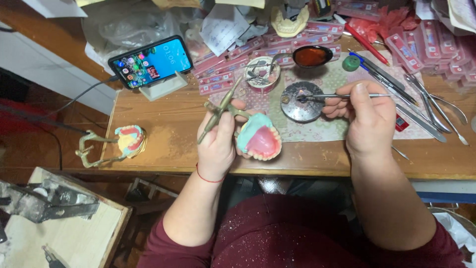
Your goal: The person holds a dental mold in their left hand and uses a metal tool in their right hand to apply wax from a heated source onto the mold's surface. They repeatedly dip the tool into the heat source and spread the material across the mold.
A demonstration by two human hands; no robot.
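My left hand (218, 141) grips a brass-coloured articulator frame (221, 109) that carries a denture model (259, 137), pink wax on a pale teal cast with a row of teeth along its lower edge. My right hand (364, 119) pinches a thin metal wax instrument (342, 96), whose tip rests on a round dark metal dish (301, 101) on the mat. Both hands hover over the front half of the wooden table (163, 134).
A second articulator with a teal and pink denture model (126, 141) sits at the table's left edge. A lit phone (151, 62) leans on a white stand. Several metal tools (426, 106), pink tooth cards (225, 74), an amber dish (312, 55) and a plaster cast (289, 22) crowd the back.
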